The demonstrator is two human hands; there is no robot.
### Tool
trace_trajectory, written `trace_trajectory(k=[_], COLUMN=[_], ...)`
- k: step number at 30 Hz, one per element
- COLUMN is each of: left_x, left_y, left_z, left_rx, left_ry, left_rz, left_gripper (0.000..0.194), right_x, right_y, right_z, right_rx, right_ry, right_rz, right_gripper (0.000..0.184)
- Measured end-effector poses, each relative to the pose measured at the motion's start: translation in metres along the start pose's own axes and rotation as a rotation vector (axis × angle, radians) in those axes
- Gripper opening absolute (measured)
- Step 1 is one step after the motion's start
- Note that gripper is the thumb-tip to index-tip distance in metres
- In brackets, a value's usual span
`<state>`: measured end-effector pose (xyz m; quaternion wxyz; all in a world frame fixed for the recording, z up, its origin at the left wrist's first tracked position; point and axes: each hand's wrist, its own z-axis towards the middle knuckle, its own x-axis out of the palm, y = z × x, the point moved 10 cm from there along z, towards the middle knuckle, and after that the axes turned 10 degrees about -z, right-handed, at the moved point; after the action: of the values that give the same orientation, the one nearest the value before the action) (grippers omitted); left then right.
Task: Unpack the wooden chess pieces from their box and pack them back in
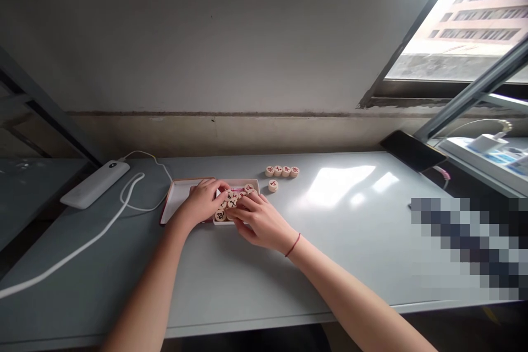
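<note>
A small white-walled box (241, 182) stands on the desk with several round wooden Chinese chess pieces (232, 203) inside, marked with dark or red characters. My left hand (204, 199) lies over the box's left side, fingers and thumb closed about that edge. Over the front right of the box, my right hand (260, 221) has its fingers bent down on a piece among the others; the fingers partly cover it. The box's lid (175, 198) lies to the left, its pale inside facing up. Behind the box, several pieces (282, 171) form a row, and a single piece (273, 186) sits in front of them.
A white power bank (95, 183) with a thin cable lies at the left. A thick white cable (93, 243) crosses the grey desk (247, 286). At the far right are a dark flat phone-like device (412, 149) and a metal frame. The wall rises behind the desk.
</note>
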<state>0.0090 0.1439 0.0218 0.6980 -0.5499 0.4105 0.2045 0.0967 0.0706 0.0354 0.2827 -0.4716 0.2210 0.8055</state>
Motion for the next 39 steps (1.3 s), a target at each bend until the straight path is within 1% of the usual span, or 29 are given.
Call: trace_trajectory(k=[3, 6, 11, 13, 16, 20, 23, 25, 29, 31, 34, 37, 39], left_x=[0.000, 0.003, 0.004, 0.003, 0.002, -0.001, -0.001, -0.001, -0.002, -0.003, 0.003, 0.010, 0.011], left_y=[0.002, 0.004, 0.007, 0.007, 0.007, 0.003, 0.000, -0.002, -0.004, -0.005, -0.009, -0.015, -0.018], left_z=[0.000, 0.000, 0.000, 0.000, 0.000, -0.002, -0.004, -0.004, -0.005, -0.006, -0.010, -0.014, -0.015], left_rx=[-0.005, -0.025, -0.040, -0.040, -0.031, -0.015, -0.022, -0.020, -0.013, -0.012, -0.013, -0.016, -0.005], left_ry=[-0.009, -0.001, 0.006, 0.004, -0.002, -0.004, 0.020, 0.039, 0.044, 0.053, 0.136, 0.221, 0.235], left_rz=[-0.030, -0.039, -0.056, -0.057, -0.062, -0.093, -0.110, -0.116, -0.120, -0.130, -0.147, -0.127, -0.097], left_gripper=[0.018, 0.019, 0.020, 0.020, 0.020, 0.021, 0.023, 0.024, 0.025, 0.025, 0.021, 0.017, 0.016], right_x=[0.007, 0.010, 0.007, 0.004, -0.001, -0.010, -0.012, -0.010, -0.006, -0.007, -0.017, -0.030, -0.038], right_y=[-0.001, 0.000, -0.005, -0.011, -0.022, -0.032, -0.039, -0.045, -0.051, -0.053, -0.066, -0.089, -0.109], right_z=[-0.001, 0.001, 0.002, 0.000, -0.002, -0.005, -0.007, -0.008, -0.010, -0.011, -0.015, -0.025, -0.035], right_rx=[0.016, 0.032, 0.088, 0.122, 0.173, 0.175, 0.178, 0.212, 0.247, 0.265, 0.357, 0.495, 0.611], right_ry=[0.028, 0.035, 0.001, -0.023, -0.053, -0.084, -0.085, -0.082, -0.080, -0.108, -0.208, -0.326, -0.393], right_rz=[-0.038, -0.054, 0.028, 0.079, 0.183, 0.343, 0.393, 0.399, 0.396, 0.386, 0.351, 0.307, 0.283], right_gripper=[0.024, 0.020, 0.010, 0.011, 0.018, 0.031, 0.027, 0.022, 0.019, 0.018, 0.016, 0.018, 0.022])
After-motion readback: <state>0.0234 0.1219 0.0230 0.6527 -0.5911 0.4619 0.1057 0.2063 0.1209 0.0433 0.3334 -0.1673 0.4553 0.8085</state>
